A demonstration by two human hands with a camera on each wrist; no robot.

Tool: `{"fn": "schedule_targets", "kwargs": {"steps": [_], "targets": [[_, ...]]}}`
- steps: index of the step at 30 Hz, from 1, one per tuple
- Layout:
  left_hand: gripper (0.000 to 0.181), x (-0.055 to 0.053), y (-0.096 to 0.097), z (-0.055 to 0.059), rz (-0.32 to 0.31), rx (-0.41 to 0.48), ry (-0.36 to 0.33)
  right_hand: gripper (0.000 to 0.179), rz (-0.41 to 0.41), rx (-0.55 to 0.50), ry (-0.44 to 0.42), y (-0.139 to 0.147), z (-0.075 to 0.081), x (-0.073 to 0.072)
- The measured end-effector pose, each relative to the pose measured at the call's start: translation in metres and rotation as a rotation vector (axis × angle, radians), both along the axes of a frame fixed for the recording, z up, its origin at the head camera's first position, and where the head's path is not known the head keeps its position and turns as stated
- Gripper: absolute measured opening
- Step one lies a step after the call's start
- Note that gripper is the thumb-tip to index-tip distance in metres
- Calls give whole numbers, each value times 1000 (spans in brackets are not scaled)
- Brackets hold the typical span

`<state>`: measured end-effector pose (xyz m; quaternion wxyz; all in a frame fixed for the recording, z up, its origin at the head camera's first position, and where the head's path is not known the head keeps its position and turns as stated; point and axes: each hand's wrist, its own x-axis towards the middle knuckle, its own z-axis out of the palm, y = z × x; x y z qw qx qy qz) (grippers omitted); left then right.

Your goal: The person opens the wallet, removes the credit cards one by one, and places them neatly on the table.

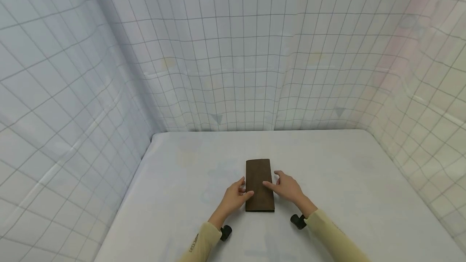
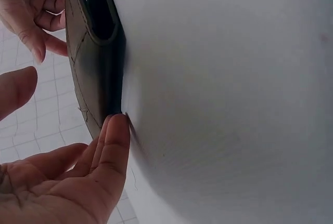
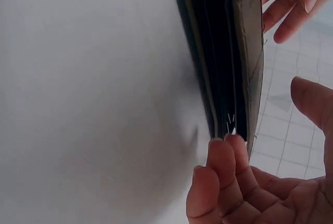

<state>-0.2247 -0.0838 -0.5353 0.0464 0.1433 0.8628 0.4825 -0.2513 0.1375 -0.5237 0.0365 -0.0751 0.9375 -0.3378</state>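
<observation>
A dark brown long wallet (image 1: 259,181) lies folded on the white table, its long sides running away from me. My left hand (image 1: 232,199) is at its left side. In the left wrist view, those fingertips (image 2: 118,125) touch the rounded folded edge, with the thumb raised apart from it. On the opposite side is my right hand (image 1: 288,188). Its fingertips (image 3: 222,148) meet the layered open edge in the right wrist view, where dark inner layers of the wallet (image 3: 254,52) show. The right thumb also stands off the cover.
The white tabletop (image 1: 182,173) spreads around the wallet. White grid-patterned curtains (image 1: 233,51) stand behind the table and along both sides. A black wrist camera (image 1: 226,233) is on the left wrist, and another black camera (image 1: 298,221) on the right.
</observation>
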Motion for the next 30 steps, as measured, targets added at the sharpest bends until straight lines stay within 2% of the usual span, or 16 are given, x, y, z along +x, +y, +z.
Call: {"fn": "schedule_targets", "kwargs": {"steps": [6, 15, 23, 27, 30], "targets": [[65, 1, 7, -5, 33, -21, 50, 63, 13, -50, -22, -2, -9, 6], [63, 2, 8, -9, 25, -24, 79, 52, 10, -145, 31, -6, -13, 12], [64, 9, 10, -2, 11, -6, 43, 50, 30, -227, 89, -10, -8, 18], [65, 13, 10, 6, 2, 13, 16, 48, 71, -275, 113, -15, -3, 19], [65, 15, 10, 10, -1, 24, -16, 49, 102, -311, 101, -20, 1, 21]]}}
